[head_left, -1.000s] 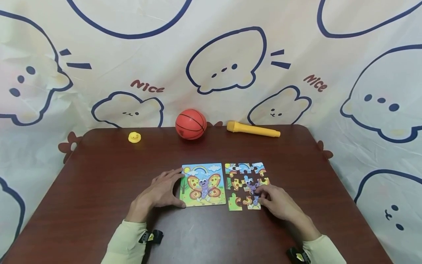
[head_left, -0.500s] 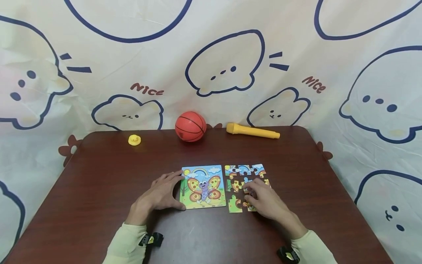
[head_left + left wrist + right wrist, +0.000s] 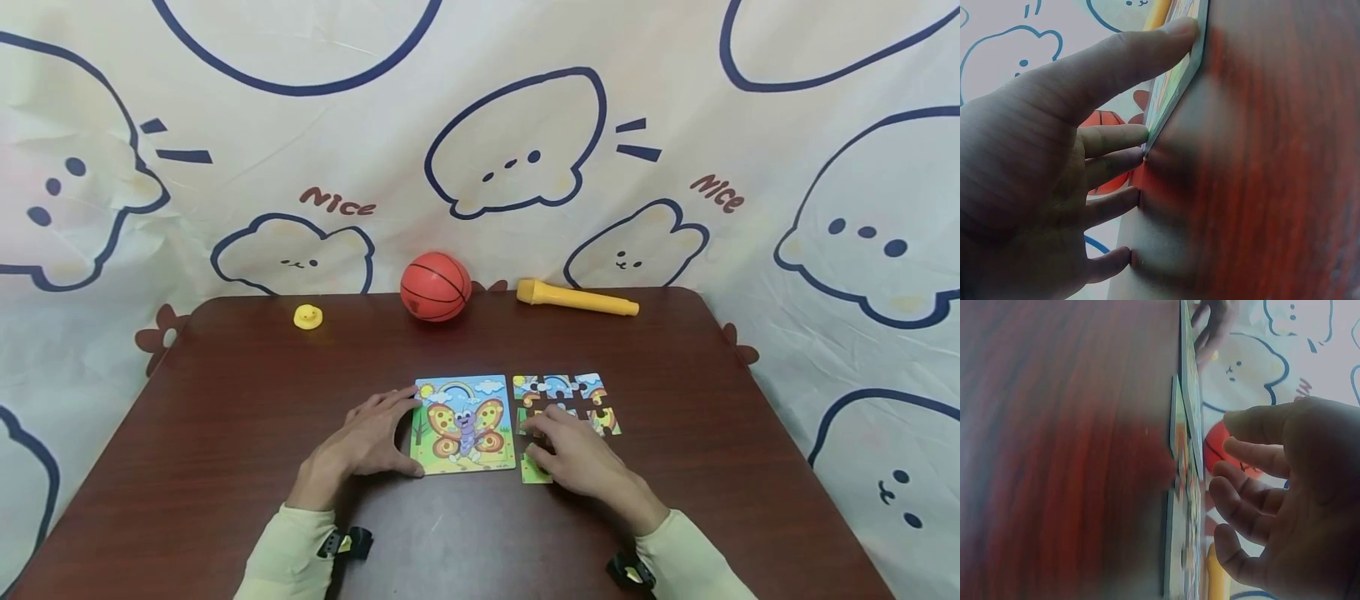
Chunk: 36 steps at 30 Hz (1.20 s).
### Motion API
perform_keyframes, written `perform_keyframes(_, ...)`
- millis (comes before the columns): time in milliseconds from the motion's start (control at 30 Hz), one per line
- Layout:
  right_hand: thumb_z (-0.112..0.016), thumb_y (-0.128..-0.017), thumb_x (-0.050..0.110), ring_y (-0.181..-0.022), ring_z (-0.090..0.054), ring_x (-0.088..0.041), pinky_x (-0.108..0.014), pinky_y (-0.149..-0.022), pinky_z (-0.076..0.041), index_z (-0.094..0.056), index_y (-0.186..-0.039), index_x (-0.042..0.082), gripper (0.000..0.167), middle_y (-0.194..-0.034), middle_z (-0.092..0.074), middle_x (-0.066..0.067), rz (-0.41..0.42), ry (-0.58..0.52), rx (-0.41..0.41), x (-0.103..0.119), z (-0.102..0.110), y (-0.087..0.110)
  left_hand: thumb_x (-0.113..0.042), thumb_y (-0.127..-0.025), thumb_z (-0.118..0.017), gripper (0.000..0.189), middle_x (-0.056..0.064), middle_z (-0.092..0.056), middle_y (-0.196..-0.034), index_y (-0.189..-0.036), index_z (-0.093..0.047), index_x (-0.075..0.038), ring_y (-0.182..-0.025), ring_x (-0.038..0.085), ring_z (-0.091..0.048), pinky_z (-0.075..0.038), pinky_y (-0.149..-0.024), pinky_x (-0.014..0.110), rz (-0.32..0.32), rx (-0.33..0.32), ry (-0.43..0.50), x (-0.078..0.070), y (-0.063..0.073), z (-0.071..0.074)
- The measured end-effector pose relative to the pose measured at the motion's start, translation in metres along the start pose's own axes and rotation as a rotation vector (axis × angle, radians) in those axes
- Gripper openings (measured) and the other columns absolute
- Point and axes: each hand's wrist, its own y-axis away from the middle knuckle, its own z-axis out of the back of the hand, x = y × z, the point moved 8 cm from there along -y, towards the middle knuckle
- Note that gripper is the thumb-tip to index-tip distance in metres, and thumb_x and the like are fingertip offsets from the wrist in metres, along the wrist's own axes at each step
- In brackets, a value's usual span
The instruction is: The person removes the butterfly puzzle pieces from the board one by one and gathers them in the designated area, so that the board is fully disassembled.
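A square butterfly picture board (image 3: pixel 465 425) lies flat at the middle of the table. My left hand (image 3: pixel 367 437) rests at its left side, thumb at the near corner, fingertips by the far-left edge. In the left wrist view the thumb touches the board's edge (image 3: pixel 1179 90), and the fingers are fairly straight. Right of the board lie several jigsaw pieces (image 3: pixel 558 386) with gaps between them. My right hand (image 3: pixel 577 458) is over the middle and lower pieces, hiding some. The right wrist view shows its fingers loosely bent above the pieces (image 3: pixel 1175 544), with nothing visible between them.
A yellow toy duck (image 3: pixel 307 317), a red basketball (image 3: pixel 436 287) and a yellow toy microphone (image 3: pixel 577 297) stand along the far edge of the brown table (image 3: pixel 225 417). Behind it hangs a cartoon-printed cloth (image 3: pixel 420 108). Each wrist wears a black strap (image 3: pixel 351 543).
The right hand has moved left across the puzzle pieces, uncovering the middle-right piece and covering those nearer the board. The left hand stays at the board's left side.
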Motion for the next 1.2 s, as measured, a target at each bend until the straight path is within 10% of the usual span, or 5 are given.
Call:
perform_keyframes(667, -0.072, -0.083, 0.039, -0.072, -0.048, -0.008, -0.026, -0.061, -0.035, -0.071, -0.116, 0.020, 0.038, -0.092, -0.056, 0.005, 0.034, 0.165, 0.064, 0.030, -0.023, -0.022, -0.053, -0.056, -0.088, 0.101, 0.002, -0.034, -0.157, -0.143, -0.047, -0.020, -0.140, 0.033, -0.032, -0.028, -0.107, 0.068, 0.013, 0.006, 0.002, -0.002, -0.001, -0.001)
perform_keyframes(1200, -0.079, -0.079, 0.038, -0.076, -0.051, -0.012, -0.033, -0.071, -0.044, -0.066, -0.105, 0.015, 0.036, -0.094, -0.059, 0.003, -0.034, 0.084, 0.092, 0.028, -0.024, -0.029, -0.052, -0.057, -0.088, 0.101, 0.002, -0.033, -0.157, -0.143, -0.046, -0.020, -0.141, 0.033, -0.031, -0.028, -0.107, 0.068, 0.015, 0.000, 0.005, -0.001, 0.000, 0.000)
